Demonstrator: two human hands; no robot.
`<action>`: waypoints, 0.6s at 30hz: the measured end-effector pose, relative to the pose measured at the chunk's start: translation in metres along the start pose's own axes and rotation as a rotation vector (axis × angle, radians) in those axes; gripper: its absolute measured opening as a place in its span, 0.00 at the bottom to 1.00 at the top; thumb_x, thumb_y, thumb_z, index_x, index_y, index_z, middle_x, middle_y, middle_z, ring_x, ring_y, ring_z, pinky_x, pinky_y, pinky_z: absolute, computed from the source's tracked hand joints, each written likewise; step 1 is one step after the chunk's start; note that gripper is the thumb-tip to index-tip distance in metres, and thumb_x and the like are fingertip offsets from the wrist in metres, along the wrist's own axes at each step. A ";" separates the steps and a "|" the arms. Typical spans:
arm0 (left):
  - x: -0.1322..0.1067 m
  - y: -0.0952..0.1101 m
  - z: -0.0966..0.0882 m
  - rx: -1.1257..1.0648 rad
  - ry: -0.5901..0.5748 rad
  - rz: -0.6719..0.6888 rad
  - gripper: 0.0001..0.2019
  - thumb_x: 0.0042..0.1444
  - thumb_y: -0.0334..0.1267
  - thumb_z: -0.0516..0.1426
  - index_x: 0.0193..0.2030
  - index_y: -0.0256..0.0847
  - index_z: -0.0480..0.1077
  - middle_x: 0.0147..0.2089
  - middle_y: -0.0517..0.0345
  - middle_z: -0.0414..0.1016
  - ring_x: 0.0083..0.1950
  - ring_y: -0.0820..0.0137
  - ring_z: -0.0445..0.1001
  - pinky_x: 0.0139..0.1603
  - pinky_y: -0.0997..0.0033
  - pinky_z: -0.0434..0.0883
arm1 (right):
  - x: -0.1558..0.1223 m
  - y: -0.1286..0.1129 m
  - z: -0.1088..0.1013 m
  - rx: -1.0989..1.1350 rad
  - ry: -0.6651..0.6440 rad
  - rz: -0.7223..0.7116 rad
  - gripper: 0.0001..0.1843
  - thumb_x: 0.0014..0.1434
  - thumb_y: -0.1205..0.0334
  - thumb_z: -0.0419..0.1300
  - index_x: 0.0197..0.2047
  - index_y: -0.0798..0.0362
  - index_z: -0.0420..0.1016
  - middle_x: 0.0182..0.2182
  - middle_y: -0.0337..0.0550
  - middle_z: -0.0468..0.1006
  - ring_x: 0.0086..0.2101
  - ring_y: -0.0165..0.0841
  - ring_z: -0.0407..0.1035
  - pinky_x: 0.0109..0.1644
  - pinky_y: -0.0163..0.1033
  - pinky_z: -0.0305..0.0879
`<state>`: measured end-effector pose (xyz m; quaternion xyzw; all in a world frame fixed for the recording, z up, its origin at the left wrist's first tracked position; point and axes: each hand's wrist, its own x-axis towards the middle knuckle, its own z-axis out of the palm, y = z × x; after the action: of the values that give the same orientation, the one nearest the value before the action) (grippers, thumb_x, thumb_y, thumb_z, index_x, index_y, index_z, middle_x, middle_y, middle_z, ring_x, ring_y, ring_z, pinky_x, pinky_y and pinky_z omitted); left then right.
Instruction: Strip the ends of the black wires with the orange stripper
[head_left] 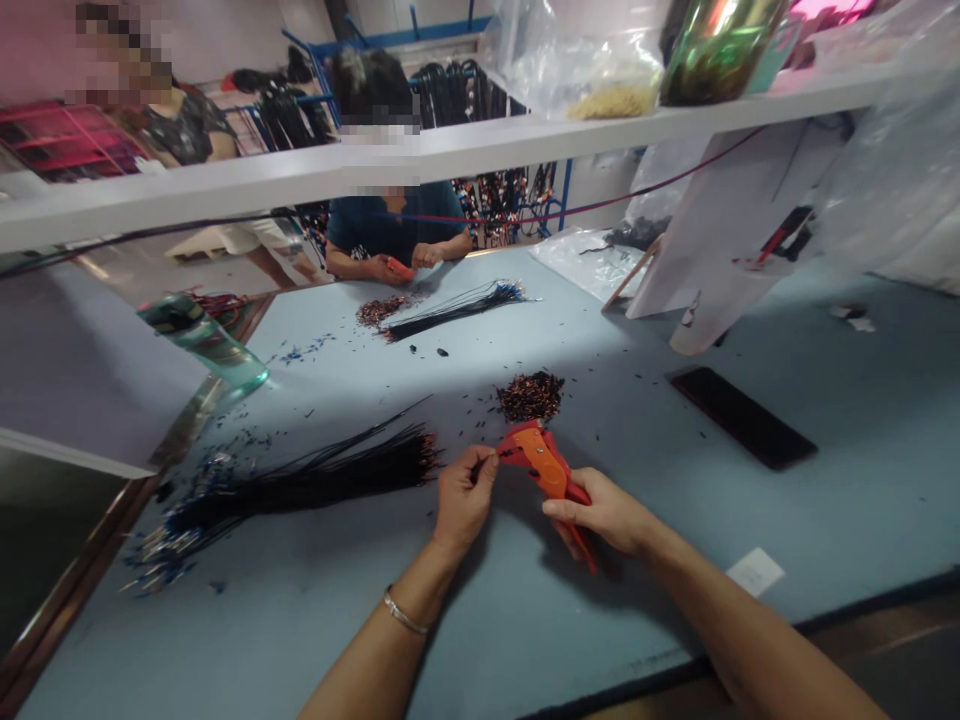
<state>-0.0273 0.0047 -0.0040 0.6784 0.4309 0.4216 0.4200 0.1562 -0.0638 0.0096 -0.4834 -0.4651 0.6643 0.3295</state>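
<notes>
My right hand (596, 508) is wrapped round the handles of a red and orange wire stripper (544, 460). Its jaws point up and left, towards my left hand (465, 490). The fingers of that hand are pinched on a thin black wire (476, 474), and the fingertips are close beside the jaws; most of the wire is hidden. On the left lies a bundle of black wires (315, 478) with bare copper ends facing my left hand and blue and silvery ends away from it. Just beyond the stripper is a heap of short black and copper offcuts (531, 397).
A black phone (742, 416) lies at the right. A teal bottle (210, 345) leans at the left edge. Across the table (465, 640) a person (401, 235) holds a red tool near a second wire bundle (454, 312). A white shelf (450, 150) crosses above.
</notes>
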 end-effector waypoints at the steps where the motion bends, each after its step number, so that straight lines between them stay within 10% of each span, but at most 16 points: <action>1: 0.000 0.000 0.000 -0.004 0.000 0.003 0.12 0.57 0.41 0.54 0.28 0.36 0.70 0.23 0.64 0.64 0.26 0.76 0.60 0.29 0.79 0.60 | 0.000 0.000 0.000 -0.003 0.005 -0.004 0.21 0.52 0.46 0.61 0.25 0.53 0.61 0.13 0.34 0.69 0.12 0.26 0.62 0.13 0.30 0.59; 18: 0.001 0.001 0.001 -0.022 0.067 -0.038 0.12 0.55 0.43 0.56 0.29 0.36 0.72 0.24 0.62 0.68 0.27 0.74 0.63 0.30 0.78 0.62 | 0.004 0.004 0.004 0.027 0.091 -0.050 0.21 0.49 0.45 0.63 0.23 0.53 0.62 0.12 0.34 0.67 0.11 0.26 0.61 0.12 0.30 0.57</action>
<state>-0.0256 0.0054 -0.0026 0.6509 0.4527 0.4409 0.4207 0.1510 -0.0628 0.0052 -0.4968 -0.4525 0.6397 0.3733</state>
